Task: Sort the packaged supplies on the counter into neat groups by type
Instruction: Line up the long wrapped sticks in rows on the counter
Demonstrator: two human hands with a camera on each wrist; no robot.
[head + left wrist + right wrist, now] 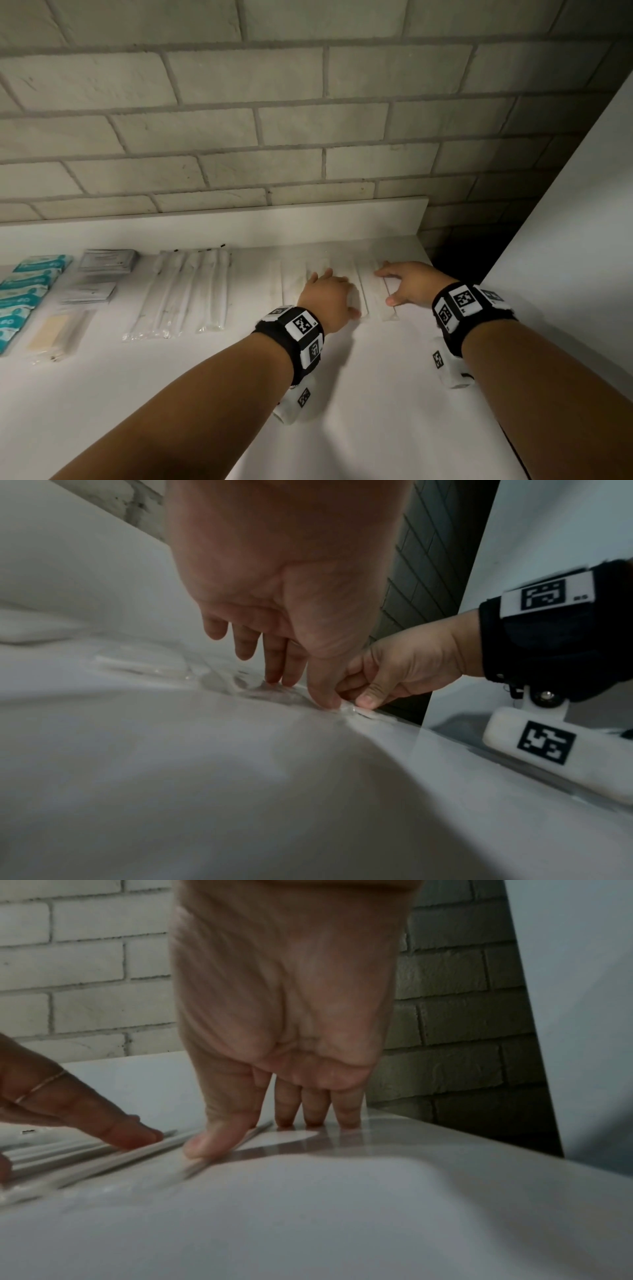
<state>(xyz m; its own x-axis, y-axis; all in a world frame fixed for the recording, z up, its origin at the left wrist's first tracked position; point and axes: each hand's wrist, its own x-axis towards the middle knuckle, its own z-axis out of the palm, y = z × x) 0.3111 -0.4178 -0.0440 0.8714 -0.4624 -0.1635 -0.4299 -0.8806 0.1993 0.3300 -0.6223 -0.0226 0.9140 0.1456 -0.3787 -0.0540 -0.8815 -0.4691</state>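
Note:
A row of thin, long white packets (371, 291) lies side by side at the back right of the white counter (171, 394). My left hand (325, 291) rests flat on the left part of the row, fingers straight. My right hand (404, 284) sits on the right end, spread, thumb toward me. In the right wrist view the right hand (284, 1042) presses its thumb and fingertips down on the white packets (103, 1158), and the left hand's fingers (85, 1112) lie on the same row. In the left wrist view the left hand (281, 615) and right hand (394, 669) meet at a packet's end (356, 710).
Along the counter's left stand teal packets (30, 284), grey packets (106, 262), a beige packet (51, 330) and several long clear-wrapped items (185, 294). A brick wall rises behind. A white panel (565, 222) stands to the right, across a dark gap (455, 253).

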